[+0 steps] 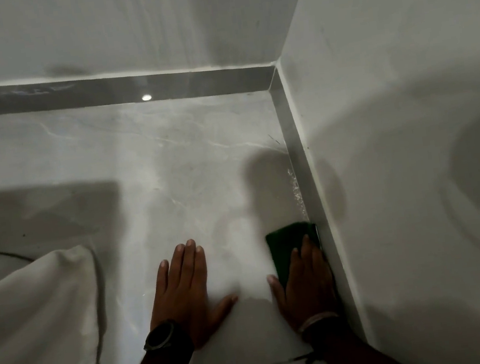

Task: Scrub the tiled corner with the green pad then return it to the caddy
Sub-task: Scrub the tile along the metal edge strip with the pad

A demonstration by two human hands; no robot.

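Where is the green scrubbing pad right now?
Head view, lower right: the green scrubbing pad lies flat on the tiled floor under the right hand, against the right wall's skirting.

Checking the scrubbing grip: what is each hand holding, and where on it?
The right hand presses the green pad flat against the floor by the wall, fingers covering its near end. The left hand holds nothing, palm flat on the tile.

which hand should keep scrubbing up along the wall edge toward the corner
Right. The right hand already presses the green pad against the baseboard strip, with white residue just ahead. The left hand lies flat on the floor tile, likely bracing.
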